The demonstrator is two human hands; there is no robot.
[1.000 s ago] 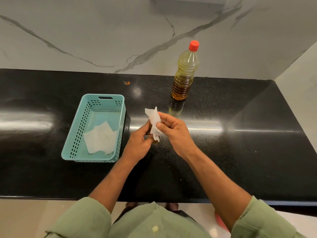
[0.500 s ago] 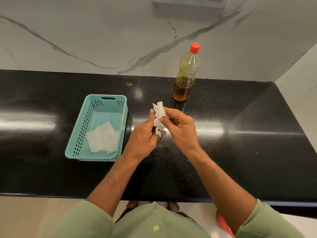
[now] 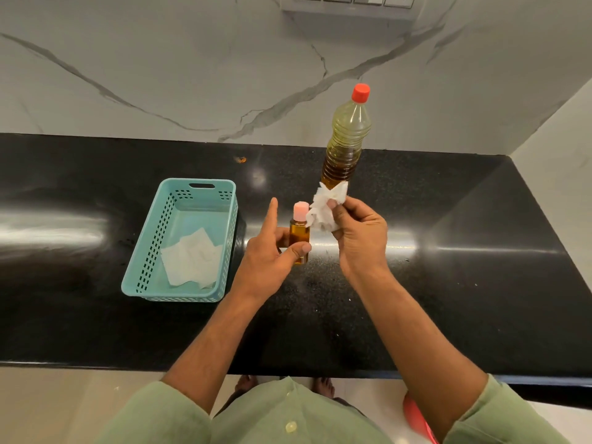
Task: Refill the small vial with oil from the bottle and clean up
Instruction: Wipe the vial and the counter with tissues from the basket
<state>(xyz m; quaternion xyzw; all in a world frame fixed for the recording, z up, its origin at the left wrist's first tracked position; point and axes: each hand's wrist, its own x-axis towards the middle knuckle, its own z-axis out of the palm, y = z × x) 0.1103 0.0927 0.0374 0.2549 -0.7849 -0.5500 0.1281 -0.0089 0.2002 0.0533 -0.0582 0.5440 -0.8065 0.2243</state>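
Counter [image 3: 448, 283]: we note a black polished slab that carries everything below.
Basket [image 3: 153, 251]: we find it on the counter, left of the hands, with white tissues [image 3: 190, 262] lying in it.
Bottle [image 3: 347, 139]: we record it upright at the back, red cap on, oil in its lower part; long axis vertical, neck up.
Right hand [image 3: 358, 238]: we see its fingers curled, pinching a crumpled tissue [image 3: 325, 208] just beside the vial's cap.
Left hand [image 3: 272, 254]: we see thumb and hidden fingers clamping the vial's body, the index finger sticking out straight.
Vial [image 3: 300, 233]: we find it held above the counter, between the hands, in front of the bottle; pink cap on, amber oil inside; long axis near vertical, cap up.
Risk, slip: we judge an oily wall under so light a hold could let the vial drop onto the counter.
Risk, leak: we cannot tell whether the cap is tight; wiping pressure could tip it and spill oil.
Risk, smear: we judge a soaked tissue could spread oil instead of lifting it.
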